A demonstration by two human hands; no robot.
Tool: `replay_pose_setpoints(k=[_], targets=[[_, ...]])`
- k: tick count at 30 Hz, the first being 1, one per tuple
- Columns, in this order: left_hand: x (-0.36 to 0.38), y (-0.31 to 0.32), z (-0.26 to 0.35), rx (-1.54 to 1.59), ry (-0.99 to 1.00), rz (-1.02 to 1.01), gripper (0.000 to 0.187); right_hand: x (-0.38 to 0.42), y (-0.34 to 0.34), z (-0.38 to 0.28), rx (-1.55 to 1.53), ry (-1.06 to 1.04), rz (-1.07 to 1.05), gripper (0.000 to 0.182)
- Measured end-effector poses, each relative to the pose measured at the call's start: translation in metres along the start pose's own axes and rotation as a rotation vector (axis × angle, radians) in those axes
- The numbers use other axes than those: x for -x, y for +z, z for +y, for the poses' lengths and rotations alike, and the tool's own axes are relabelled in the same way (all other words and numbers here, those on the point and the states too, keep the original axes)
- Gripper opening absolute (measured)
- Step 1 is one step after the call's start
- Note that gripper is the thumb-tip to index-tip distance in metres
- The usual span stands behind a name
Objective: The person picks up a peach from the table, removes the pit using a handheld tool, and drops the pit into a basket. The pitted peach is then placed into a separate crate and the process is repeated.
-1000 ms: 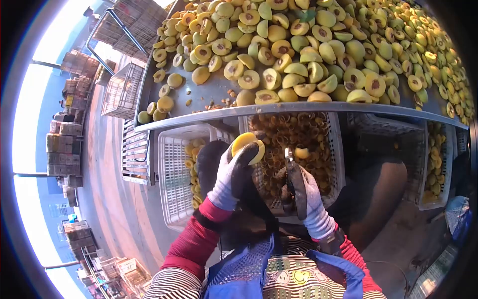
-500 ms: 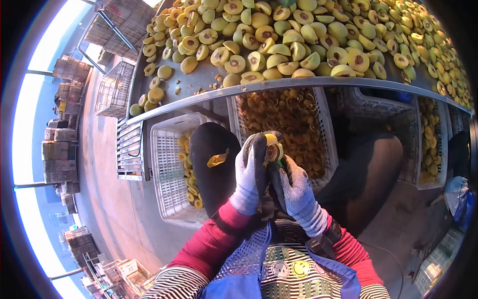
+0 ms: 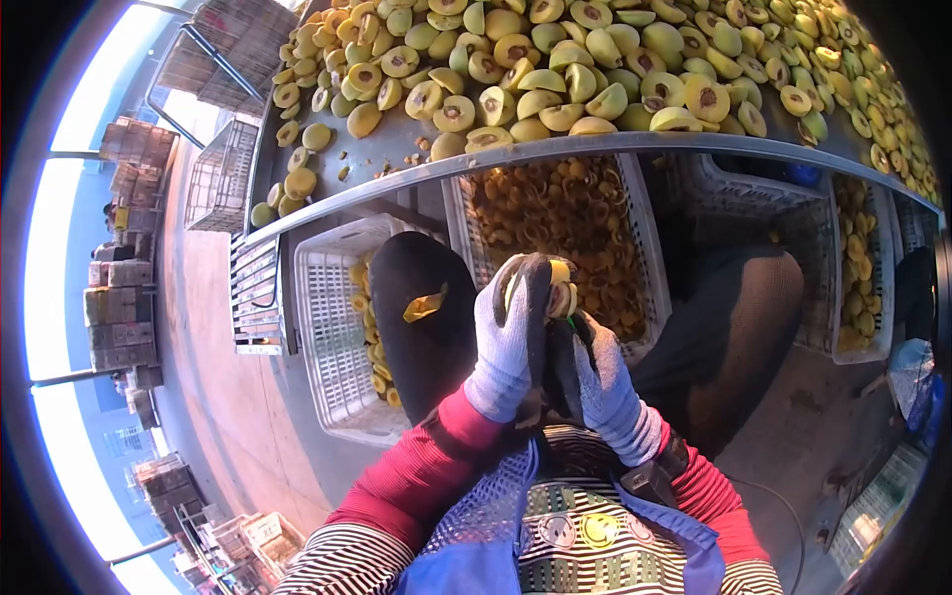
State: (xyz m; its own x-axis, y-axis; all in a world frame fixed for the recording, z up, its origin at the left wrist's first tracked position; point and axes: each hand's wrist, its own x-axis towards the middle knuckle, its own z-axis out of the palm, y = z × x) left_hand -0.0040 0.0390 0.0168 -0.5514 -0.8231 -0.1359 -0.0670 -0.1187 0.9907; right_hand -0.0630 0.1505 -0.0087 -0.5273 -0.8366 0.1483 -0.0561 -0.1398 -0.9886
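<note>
My left hand (image 3: pixel 508 322), in a grey-white glove with dark fingers, is closed around a yellow-green peach half (image 3: pixel 563 298), its brown pit hollow facing right. Close against it, my gloved right hand (image 3: pixel 602 377) is closed on a small tool with a green part (image 3: pixel 571 321) showing between the fingers. The rest of that tool is hidden. Both hands meet above my lap, in front of a white crate (image 3: pixel 647 238) of brownish fruit pieces under the table. A yellow scrap (image 3: pixel 424 305) lies on my left knee.
A metal table (image 3: pixel 387 159) with a raised rim carries a heap of halved fruit (image 3: pixel 605 50). White crates with fruit stand beside my left knee (image 3: pixel 342 387) and at the right (image 3: pixel 858 352). Stacked crates (image 3: pixel 121 315) line the far left. A cable (image 3: pixel 783 501) runs at the lower right.
The view has shifted slightly, moving the table rim up in the picture. My hands stay together around the peach half, which now appears slightly further right and is turned a little.
</note>
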Motion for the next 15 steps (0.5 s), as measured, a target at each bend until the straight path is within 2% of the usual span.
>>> replay_pose_setpoints(k=[2, 4, 5, 6, 7, 10, 11, 13, 14, 15], targets=[[-0.003, 0.0, -0.001, -0.078, 0.032, -0.009, 0.032, 0.003, -0.003, 0.004, -0.065, 0.016, -0.039, 0.036], [-0.005, -0.002, -0.003, -0.157, 0.066, -0.02, 0.032, 0.014, 0.0, 0.025, 0.218, -0.049, 0.01, 0.036], [-0.007, -0.003, -0.006, -0.133, 0.016, -0.043, 0.032, 0.018, 0.001, 0.032, 0.217, -0.048, 0.009, 0.036], [-0.007, -0.004, -0.008, -0.108, -0.036, -0.065, 0.032, 0.021, 0.002, 0.037, 0.084, 0.125, 0.007, 0.036], [-0.005, -0.002, -0.009, -0.126, 0.006, -0.039, 0.032, 0.023, 0.002, 0.039, -0.05, 0.298, 0.004, 0.035], [-0.007, -0.005, -0.011, -0.113, -0.016, -0.103, 0.032, 0.022, -0.002, 0.03, -0.142, 0.351, -0.03, 0.034], [-0.009, -0.007, -0.008, -0.112, -0.018, -0.102, 0.032, 0.023, -0.004, 0.033, -0.142, 0.353, -0.031, 0.034], [-0.014, -0.013, 0.0, -0.265, -0.055, -0.285, 0.032, 0.025, -0.008, 0.042, 0.313, 0.055, -0.136, 0.031], [-0.012, -0.014, 0.001, -0.263, -0.055, -0.28, 0.032, 0.023, -0.007, 0.036, 0.314, 0.054, -0.141, 0.031], [-0.011, -0.015, 0.001, -0.3, -0.045, -0.302, 0.029, 0.02, -0.005, 0.028, -0.103, 0.316, -0.087, 0.028]])
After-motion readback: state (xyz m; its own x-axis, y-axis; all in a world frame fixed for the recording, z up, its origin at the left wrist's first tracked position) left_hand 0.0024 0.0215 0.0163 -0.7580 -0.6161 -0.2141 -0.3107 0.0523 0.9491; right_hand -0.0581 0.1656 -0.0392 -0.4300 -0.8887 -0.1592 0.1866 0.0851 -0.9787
